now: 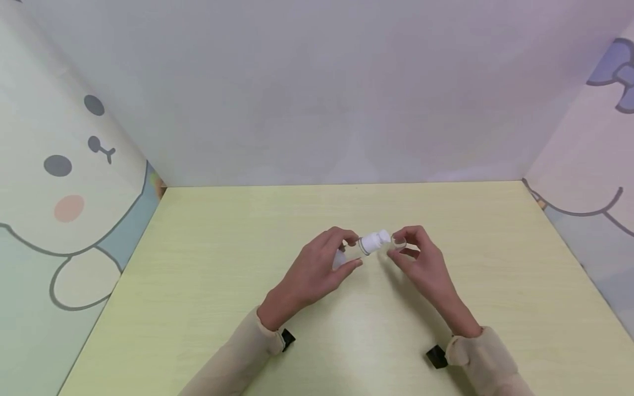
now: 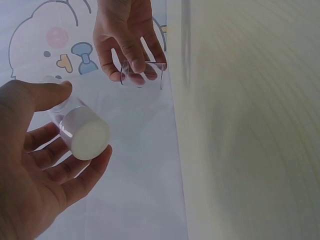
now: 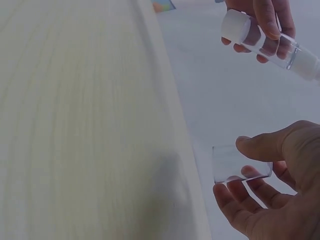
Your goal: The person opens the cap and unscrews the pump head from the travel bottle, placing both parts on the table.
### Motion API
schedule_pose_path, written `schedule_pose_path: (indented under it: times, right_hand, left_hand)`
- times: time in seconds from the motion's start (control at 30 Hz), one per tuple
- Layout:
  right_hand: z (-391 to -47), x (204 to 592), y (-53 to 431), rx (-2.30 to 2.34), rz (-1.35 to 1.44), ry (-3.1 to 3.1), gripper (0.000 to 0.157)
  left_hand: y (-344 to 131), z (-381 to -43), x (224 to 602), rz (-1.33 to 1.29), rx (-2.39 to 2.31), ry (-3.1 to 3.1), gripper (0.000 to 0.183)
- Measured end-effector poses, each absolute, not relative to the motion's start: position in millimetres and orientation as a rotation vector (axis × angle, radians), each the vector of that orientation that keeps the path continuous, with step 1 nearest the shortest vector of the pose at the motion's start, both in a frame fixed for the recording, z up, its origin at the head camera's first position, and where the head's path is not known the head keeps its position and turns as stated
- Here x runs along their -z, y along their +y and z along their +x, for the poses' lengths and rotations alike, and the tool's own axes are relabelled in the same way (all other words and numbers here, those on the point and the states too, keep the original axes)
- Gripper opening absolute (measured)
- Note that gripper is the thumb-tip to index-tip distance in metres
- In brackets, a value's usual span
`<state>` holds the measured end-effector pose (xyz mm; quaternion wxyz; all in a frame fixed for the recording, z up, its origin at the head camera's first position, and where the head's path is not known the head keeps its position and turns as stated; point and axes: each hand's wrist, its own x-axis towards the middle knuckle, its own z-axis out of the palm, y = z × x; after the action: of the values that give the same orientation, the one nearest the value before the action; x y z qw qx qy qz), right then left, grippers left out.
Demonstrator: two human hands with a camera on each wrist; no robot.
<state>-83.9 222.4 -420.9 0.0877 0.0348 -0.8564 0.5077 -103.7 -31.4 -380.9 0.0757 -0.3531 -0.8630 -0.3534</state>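
Note:
My left hand (image 1: 317,269) grips a small clear bottle (image 3: 254,41) around its body. White covers the bottle's base (image 2: 91,140), and a white spray-type top (image 1: 375,241) tilts up toward the right. In the head view, a short gap separates that top from my right hand (image 1: 425,267). Thumb and fingers of the right hand pinch a clear, see-through cap (image 3: 227,162) shaped like a short cylinder. Both things are held above the table, cap and bottle apart from each other.
Under both hands lies a pale wooden table (image 1: 223,231). A plain light wall (image 1: 322,110) rises behind it, and side panels with cartoon figures stand at left (image 1: 44,132) and right (image 1: 584,165). Small black pieces (image 1: 437,356) sit at the sleeve cuffs.

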Motion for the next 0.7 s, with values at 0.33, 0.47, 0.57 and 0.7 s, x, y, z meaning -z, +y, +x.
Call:
schedule_pose_path:
  times: [0.33,0.47,0.57,0.7]
  right_hand:
    - [-86,427,223,-1.459,0.102,-2.632,0.039]
    - [-88,430,224,-1.421,0.094,-2.664,0.039]
    - [-89,433,223,-1.404,0.087,-2.683,0.04]
    - [-89,435,222,-1.4,0.063,-2.711,0.041]
  left_hand:
    - [-31,-104,381,-1.058,1.045,-2.58,0.04]
    - [-31,-105,381,-1.059,1.031,-2.58,0.04]
    - [-31,-105,381,-1.058,1.034,-2.584,0.04]
    - [-31,-105,380,-1.055,1.044,-2.589,0.04]
